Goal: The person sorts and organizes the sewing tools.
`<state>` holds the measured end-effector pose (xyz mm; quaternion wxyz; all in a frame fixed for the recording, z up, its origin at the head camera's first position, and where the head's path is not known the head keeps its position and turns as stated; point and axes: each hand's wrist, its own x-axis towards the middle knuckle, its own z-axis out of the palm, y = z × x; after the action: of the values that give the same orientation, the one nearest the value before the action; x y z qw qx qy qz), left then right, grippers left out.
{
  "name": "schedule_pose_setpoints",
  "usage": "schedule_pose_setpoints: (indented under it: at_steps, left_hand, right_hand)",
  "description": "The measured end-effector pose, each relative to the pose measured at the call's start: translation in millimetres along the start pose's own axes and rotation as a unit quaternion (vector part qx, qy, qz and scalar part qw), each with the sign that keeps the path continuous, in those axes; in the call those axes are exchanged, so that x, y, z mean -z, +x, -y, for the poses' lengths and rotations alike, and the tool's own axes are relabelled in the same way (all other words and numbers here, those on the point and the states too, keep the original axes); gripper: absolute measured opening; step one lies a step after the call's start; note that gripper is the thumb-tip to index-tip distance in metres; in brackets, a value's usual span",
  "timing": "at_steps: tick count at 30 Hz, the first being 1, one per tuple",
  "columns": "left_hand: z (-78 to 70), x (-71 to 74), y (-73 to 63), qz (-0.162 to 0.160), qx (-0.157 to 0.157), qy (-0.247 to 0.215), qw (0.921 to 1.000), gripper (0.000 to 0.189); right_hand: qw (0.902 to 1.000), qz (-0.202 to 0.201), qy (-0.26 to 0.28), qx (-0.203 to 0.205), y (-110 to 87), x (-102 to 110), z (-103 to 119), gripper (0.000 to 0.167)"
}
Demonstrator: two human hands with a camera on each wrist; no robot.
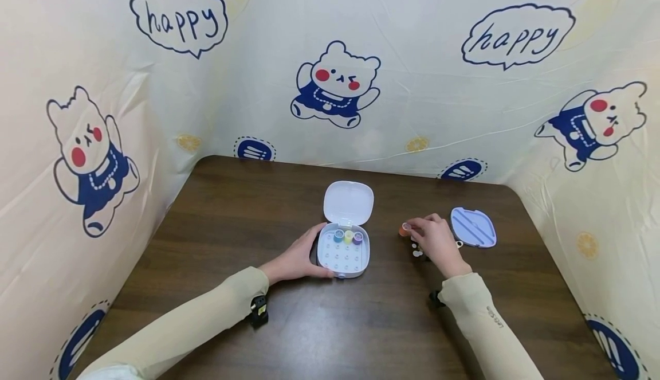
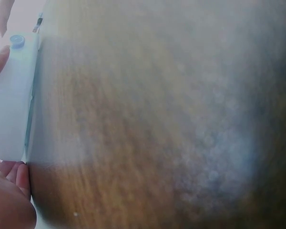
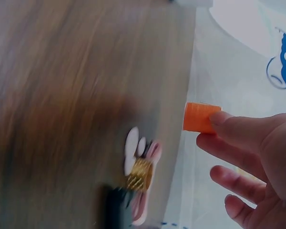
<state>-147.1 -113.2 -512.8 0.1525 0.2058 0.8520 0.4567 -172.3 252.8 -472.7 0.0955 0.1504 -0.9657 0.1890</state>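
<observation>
My left hand (image 1: 295,261) grips a small white hinged box (image 1: 344,262), fingers along its left side and thumb at the front edge. The box's lid (image 1: 348,203) stands open at the back. Short pegs fill its floor, and a teal spool (image 1: 338,235), a yellow spool (image 1: 349,236) and a purple spool (image 1: 358,238) sit in its back row. Between thumb and index finger, my right hand (image 1: 435,242) pinches an orange thread spool (image 3: 199,117), right of the box and above the table. The left wrist view catches only the box's side (image 2: 12,105) and parts of the hands.
Below my right hand lie small items: a gold thimble-like ring (image 3: 140,175), white pieces (image 3: 131,143), a pink looped part (image 3: 155,151) and a dark object (image 3: 118,207). Farther right is a light purple tray or cover (image 1: 473,228). Printed cloth (image 1: 335,19) surrounds the brown table (image 1: 247,196).
</observation>
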Motion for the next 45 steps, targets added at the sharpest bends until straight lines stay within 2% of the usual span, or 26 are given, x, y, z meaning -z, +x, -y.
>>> schedule_pose_setpoints:
  at_steps: [4, 17, 27, 35, 45]
  left_hand:
    - [1.4, -0.5, -0.3, 0.000, 0.001, 0.002, 1.0000, 0.123]
    - [0.7, -0.3, -0.7, 0.005, 0.003, -0.002, 1.0000, 0.124]
    - [0.2, -0.4, -1.0, 0.001, -0.006, -0.001, 1.0000, 0.123]
    - [0.7, -0.3, -0.9, -0.001, -0.005, -0.004, 1.0000, 0.123]
    - [1.6, -0.4, 0.1, 0.002, 0.001, -0.002, 1.0000, 0.124]
  right_hand:
    - [0.9999, -0.003, 0.005, 0.014, -0.1, 0.8, 10.4, 0.018]
    - [0.9995, 0.021, 0.021, 0.008, 1.9, 7.9, 36.0, 0.020]
    - [0.9978, 0.014, 0.036, 0.054, 5.5, 5.8, 50.0, 0.016]
    - [0.9969, 0.029, 0.045, 0.058, 10.7, 4.8, 64.4, 0.017]
    - [0.9952, 0.028, 0.038, 0.085, 18.9, -0.7, 85.1, 0.019]
